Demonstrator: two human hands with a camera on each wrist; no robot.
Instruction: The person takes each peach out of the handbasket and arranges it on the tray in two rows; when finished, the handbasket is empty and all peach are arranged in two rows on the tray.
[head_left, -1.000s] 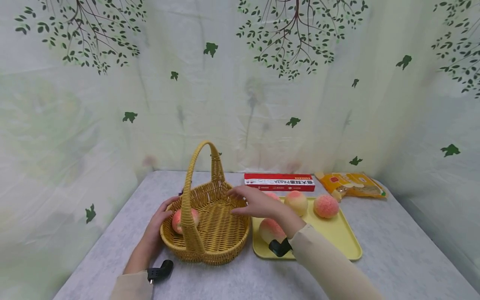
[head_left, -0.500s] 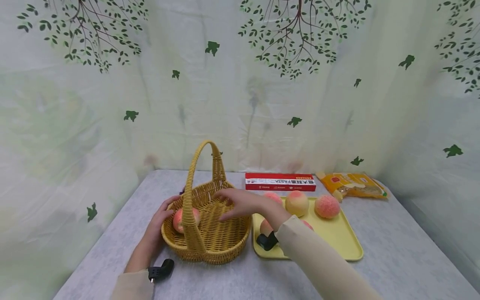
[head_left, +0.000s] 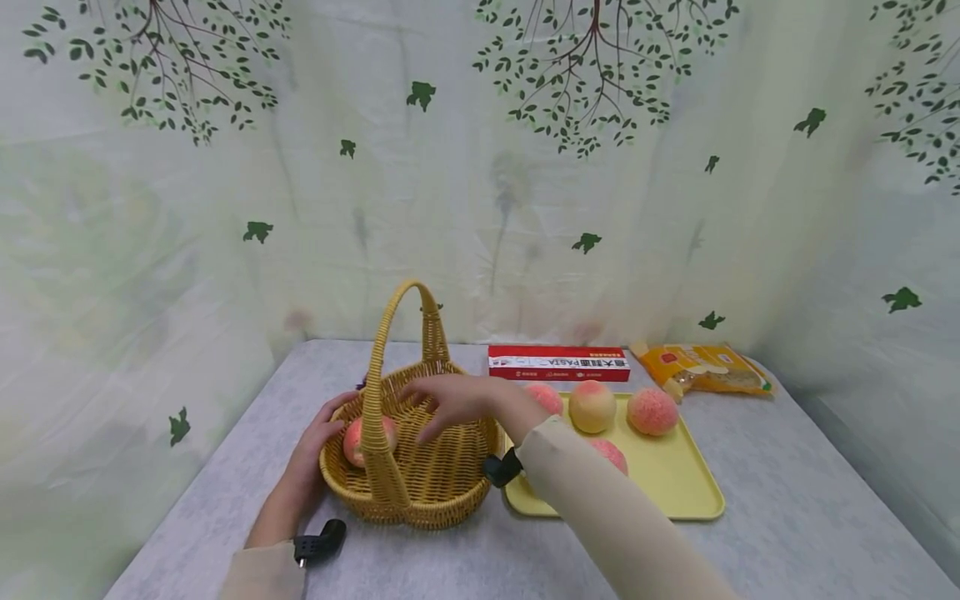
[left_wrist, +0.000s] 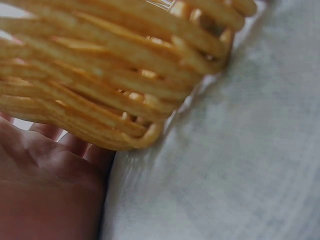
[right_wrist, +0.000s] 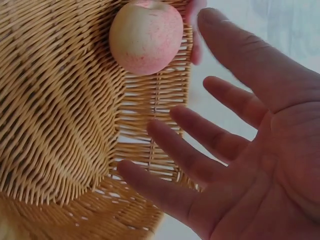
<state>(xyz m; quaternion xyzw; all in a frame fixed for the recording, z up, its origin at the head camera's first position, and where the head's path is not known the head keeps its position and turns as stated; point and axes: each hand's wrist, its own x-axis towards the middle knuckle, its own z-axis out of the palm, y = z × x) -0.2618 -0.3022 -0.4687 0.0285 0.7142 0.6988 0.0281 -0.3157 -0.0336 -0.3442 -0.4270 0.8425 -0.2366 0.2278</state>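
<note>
A yellow woven basket (head_left: 450,458) with a tall arched handle stands on the table, with one pink peach (head_left: 357,442) at its left inside. At the basket's left rim, my left hand (head_left: 309,454) holds the side; in the left wrist view the hand's (left_wrist: 45,165) fingers pass partly out of sight behind the weave. Over the inside of the basket hovers my right hand (head_left: 453,402), its fingers spread and nothing in them. The right wrist view shows this bare palm (right_wrist: 250,170) apart from the peach (right_wrist: 146,37) in the basket.
A yellow tray (head_left: 667,483) to the right bears several peaches (head_left: 592,407), partly covered by my right sleeve. Behind it lie a red and white pasta box (head_left: 558,364) and an orange food packet (head_left: 705,371). A leaf-patterned curtain (head_left: 480,208) closes off the back.
My right hand has moved left, from the basket's right rim to over its middle, fingers still spread. The left hand and the basket have stayed put.
</note>
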